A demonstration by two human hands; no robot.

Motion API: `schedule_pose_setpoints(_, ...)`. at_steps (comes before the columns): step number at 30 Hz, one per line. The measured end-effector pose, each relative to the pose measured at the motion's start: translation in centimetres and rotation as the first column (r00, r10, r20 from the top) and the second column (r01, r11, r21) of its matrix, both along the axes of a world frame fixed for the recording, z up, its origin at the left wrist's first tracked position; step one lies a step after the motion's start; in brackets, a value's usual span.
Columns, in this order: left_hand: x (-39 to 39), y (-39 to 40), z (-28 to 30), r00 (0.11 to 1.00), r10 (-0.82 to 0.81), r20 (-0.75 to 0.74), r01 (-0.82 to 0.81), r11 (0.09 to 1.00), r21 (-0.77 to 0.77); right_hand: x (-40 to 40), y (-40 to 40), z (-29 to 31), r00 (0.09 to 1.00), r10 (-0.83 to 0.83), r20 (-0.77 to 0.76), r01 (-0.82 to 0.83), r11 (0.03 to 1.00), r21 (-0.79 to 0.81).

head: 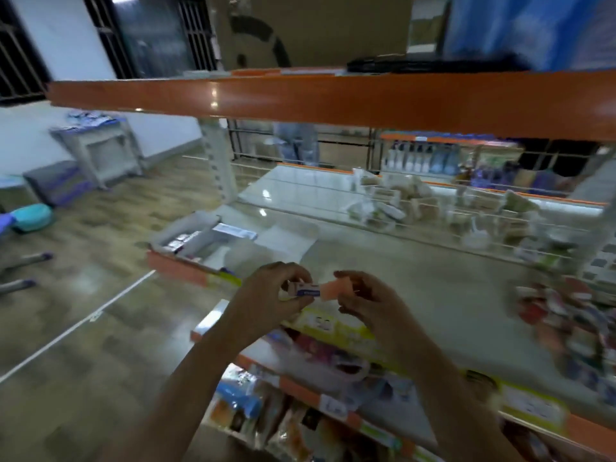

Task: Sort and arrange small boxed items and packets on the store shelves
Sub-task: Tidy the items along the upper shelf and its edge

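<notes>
Small white-and-blue box (305,291) is pinched by left hand (270,295); its orange end flap (336,288) is gripped by right hand (370,303). Box is held above the shelf (433,288) front edge. Frame is motion-blurred.

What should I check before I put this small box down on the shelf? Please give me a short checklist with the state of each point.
1. Left hand holds the small box firmly: ok, fingers pinch its left end.
2. Right hand holds the other end: ok, it pinches the orange part.
3. Box flap closed: cannot tell, the picture is blurred.
4. Free place on the middle shelf ahead of the hands: ok, bare surface shows.
5. Open carton at the shelf's left end has room: cannot tell, only partly visible.
6. Red packets out of the way: ok, they lie far to the right.
</notes>
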State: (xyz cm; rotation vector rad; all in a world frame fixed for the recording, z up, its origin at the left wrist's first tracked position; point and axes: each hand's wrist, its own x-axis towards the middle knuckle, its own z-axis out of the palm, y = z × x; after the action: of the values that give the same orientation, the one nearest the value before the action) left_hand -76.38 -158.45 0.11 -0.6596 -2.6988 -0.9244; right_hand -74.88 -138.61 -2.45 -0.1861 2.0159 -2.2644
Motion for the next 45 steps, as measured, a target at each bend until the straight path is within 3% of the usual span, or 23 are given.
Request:
schedule_pose_setpoints(4, -1.4, -4.7, -0.4, 0.996, 0.085, 0.018, -0.085, 0.996, 0.009, -2.6, -4.9, 0.0, 0.995, 0.048, 0.082, -0.035, 0.988, -0.151)
schedule_pose_setpoints(11, -6.4, -11.6, -1.5, 0.983, 0.183, 0.009, -0.183, 0.983, -0.019, -9.4, -11.2, -0.3, 0.980, 0.135, 0.148, -0.098, 0.968, -0.232)
schedule_pose_setpoints(15, -10.8, -15.1, -1.9, 0.970, 0.244, -0.018, -0.242, 0.967, 0.076, -14.2, -14.2, 0.5, 0.967, 0.203, 0.155, -0.170, 0.964, -0.203)
schedule_pose_setpoints(23, -17.9, -20.3, -1.7, 0.972, 0.230, -0.049, -0.229, 0.973, 0.022, -22.0, -19.1, 2.2, 0.939, 0.319, 0.127, -0.335, 0.932, 0.137)
schedule_pose_setpoints(31, -23.7, -26.5, -3.7, 0.996, 0.036, 0.080, -0.038, 0.999, 0.022, -26.1, -24.0, 2.2, 0.951, 0.254, 0.176, -0.307, 0.841, 0.445)
schedule_pose_setpoints(35, -26.8, -29.3, -4.9, 0.981, -0.033, 0.191, 0.022, 0.998, 0.060, -27.2, -26.1, 1.8, 0.939, 0.223, 0.262, -0.338, 0.738, 0.583)
schedule_pose_setpoints(40, -29.9, -31.3, -4.9, 0.942, -0.168, 0.289, 0.159, 0.986, 0.055, -27.8, -28.1, 0.9, 0.951, 0.176, 0.253, -0.308, 0.514, 0.801)
schedule_pose_setpoints(45, -32.2, -32.1, -5.0, 0.893, -0.285, 0.347, 0.291, 0.956, 0.036, -27.7, -30.3, -0.5, 0.940, 0.158, 0.302, -0.340, 0.406, 0.848)
